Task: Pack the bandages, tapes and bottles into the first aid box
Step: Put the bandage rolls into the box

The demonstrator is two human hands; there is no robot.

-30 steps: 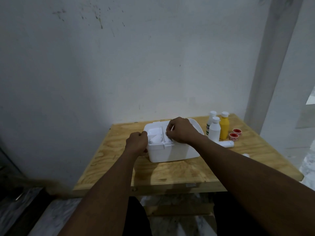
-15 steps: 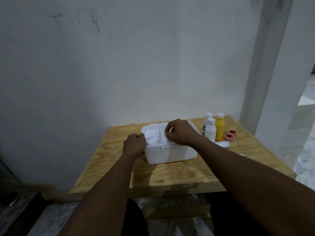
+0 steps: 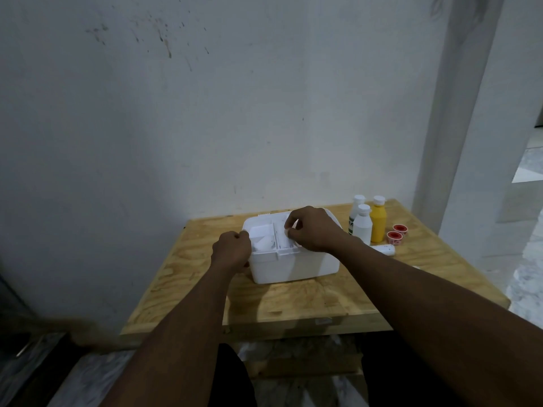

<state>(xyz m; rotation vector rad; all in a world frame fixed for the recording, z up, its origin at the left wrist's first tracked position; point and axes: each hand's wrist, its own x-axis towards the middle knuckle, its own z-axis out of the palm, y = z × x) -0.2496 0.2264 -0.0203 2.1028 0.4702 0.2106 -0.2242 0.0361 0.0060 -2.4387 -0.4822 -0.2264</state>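
Left hand [image 3: 232, 250] clenched at the first aid box [image 3: 293, 264]; right hand [image 3: 311, 230] pinches something white inside. 3 bottles [image 3: 362, 227] and 2 tapes [image 3: 394, 237] await packing.

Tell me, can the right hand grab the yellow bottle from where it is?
Probably yes. The right hand rests on the first aid box, and the yellow bottle stands just to its right on the table. A white bottle stands beside it, slightly nearer, so reach around that one.
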